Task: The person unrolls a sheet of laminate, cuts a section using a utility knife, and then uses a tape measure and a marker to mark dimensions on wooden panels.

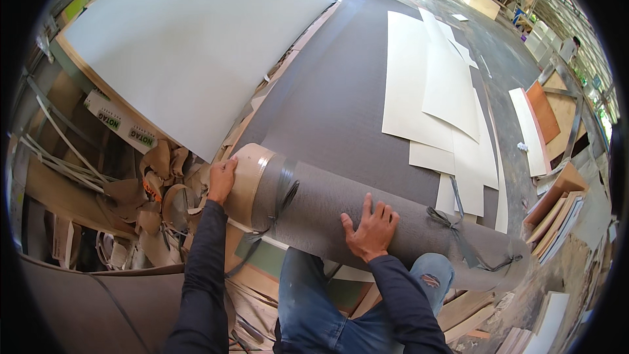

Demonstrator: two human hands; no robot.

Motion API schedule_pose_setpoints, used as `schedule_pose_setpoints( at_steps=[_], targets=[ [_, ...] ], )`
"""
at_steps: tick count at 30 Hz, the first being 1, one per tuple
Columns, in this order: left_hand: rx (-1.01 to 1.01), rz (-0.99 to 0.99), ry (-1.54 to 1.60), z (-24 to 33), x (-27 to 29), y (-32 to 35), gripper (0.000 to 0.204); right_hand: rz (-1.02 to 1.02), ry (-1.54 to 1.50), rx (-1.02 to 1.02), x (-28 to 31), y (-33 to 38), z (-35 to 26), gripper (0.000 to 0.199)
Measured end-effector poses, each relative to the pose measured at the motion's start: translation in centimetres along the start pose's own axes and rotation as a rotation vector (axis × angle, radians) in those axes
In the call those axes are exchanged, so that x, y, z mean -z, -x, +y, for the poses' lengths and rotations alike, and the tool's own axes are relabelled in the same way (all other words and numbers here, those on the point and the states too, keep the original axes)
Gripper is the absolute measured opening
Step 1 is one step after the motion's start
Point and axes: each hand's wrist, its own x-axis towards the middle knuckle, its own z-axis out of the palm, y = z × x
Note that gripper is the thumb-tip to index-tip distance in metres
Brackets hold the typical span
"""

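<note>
Along grey roll (324, 206) | left hand (222, 179) curled at tan end (247, 180), grip unclear | right hand (371, 231) spread on top

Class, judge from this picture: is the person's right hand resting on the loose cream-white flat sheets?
No, the right hand lies spread on the textured grey-brown roll.

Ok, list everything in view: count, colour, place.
Roll: 1, grey and tan, across front
Ties: 2, black, around roll
Dark sheet: 1, grey, beyond roll
Pale sheets: several, cream, on dark sheet
Panel: 1, white, upper left
Scraps: many, brown, left
Strapped item: 1, brown, lower left
Boards: several, brown and white, right
Box: 1, pale, upper right
Jeans: 1 pair, blue, below roll
Sleeves: 2, dark, lower edge
Left hand: 1, bare, roll's left end
Right hand: 1, bare, roll's middle
</note>
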Motion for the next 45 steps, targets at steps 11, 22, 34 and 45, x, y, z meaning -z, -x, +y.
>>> schedule_pose_setpoints(
  at_steps=[11, 22, 34, 45],
  targets=[
    [0.279, -0.231, -0.147, -2.6, -2.1, -3.0, 0.053, -0.078, -0.017, -0.083, -4.4, -2.5, 1.4, 0.067],
    [0.053, -0.016, -0.569, -5.9, -5.6, -5.9, 0.044, -0.172, -0.053, -0.137, -5.4, -5.3, 1.6, 0.075],
    [0.837, -0.507, 0.118, -4.3, -0.9, -7.7, 0.069, 0.154, -0.030, -0.201, -3.1, -0.2, -1.5, 0.024],
    [0.739, -0.640, 0.095, -2.8, -1.7, -6.1, 0.043, -0.124, -0.036, -0.284, -1.7, 0.1, -1.9, 0.043]
  ],
)
